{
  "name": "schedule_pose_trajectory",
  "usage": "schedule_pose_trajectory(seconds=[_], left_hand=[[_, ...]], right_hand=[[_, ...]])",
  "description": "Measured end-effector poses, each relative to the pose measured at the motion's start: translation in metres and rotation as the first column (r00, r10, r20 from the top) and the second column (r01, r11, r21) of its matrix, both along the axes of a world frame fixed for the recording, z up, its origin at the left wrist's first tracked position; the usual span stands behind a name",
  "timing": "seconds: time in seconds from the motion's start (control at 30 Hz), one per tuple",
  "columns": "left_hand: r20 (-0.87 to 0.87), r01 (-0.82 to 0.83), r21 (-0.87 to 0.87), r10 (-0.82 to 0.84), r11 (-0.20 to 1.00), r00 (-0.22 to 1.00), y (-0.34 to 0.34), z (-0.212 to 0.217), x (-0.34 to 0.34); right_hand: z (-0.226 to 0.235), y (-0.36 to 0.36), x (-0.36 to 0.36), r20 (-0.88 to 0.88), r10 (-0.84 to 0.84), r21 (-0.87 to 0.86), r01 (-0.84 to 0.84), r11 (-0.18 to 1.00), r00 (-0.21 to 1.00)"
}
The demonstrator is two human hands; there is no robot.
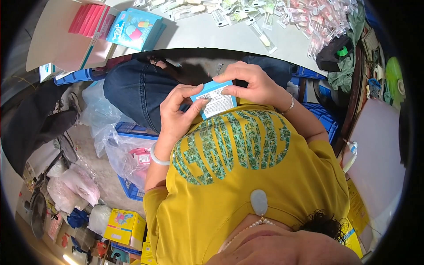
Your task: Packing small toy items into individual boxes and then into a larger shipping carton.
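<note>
Close to my chest, both hands hold a small flat blue box (219, 105) whose printed white panel faces up. My left hand (178, 107) grips its left side, with the thumb lying over the panel. At the upper right corner, my right hand (256, 86) pinches the box between thumb and fingers. Ahead on the white table (190, 39) lies a stack of blue boxes with an ice-lolly picture (138, 30). To its left, an open white carton (57, 37) holds several pink boxes (89, 20).
Small transparent packets (324, 22) are heaped at the table's far right, beside a black tape dispenser (335, 54). One single packet (263, 37) lies nearer the edge. Blue crates (132, 187) and plastic bags (99, 112) are on the floor at left, near a yellow box (125, 227).
</note>
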State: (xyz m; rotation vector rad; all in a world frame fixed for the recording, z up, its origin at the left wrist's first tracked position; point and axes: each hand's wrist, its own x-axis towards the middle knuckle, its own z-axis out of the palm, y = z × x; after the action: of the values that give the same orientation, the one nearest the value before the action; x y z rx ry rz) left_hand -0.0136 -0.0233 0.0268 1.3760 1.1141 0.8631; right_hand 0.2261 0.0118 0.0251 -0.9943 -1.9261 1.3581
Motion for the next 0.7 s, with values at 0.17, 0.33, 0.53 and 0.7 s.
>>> schedule_pose_trajectory(seconds=[0.17,0.33,0.53,0.7], left_hand=[[-0.004,0.052,-0.04,-0.052,0.998,0.999,-0.006,-0.015,-0.005],[-0.073,-0.112,0.258,0.135,0.96,0.988,0.024,0.023,-0.001],[-0.129,-0.152,0.896,0.573,0.417,0.809,0.092,0.029,-0.025],[-0.427,0.088,0.876,0.677,0.474,0.599,0.123,-0.006,-0.052]], right_hand=[[-0.003,-0.001,-0.001,0.042,0.065,0.036,-0.066,0.997,0.997],[0.011,0.006,-0.003,-0.115,-0.098,-0.132,0.083,0.988,0.989],[0.006,0.051,0.003,-0.044,-0.312,0.191,0.314,0.93,0.949],[-0.008,0.108,0.006,0.142,-0.398,0.631,0.227,0.742,0.906]])
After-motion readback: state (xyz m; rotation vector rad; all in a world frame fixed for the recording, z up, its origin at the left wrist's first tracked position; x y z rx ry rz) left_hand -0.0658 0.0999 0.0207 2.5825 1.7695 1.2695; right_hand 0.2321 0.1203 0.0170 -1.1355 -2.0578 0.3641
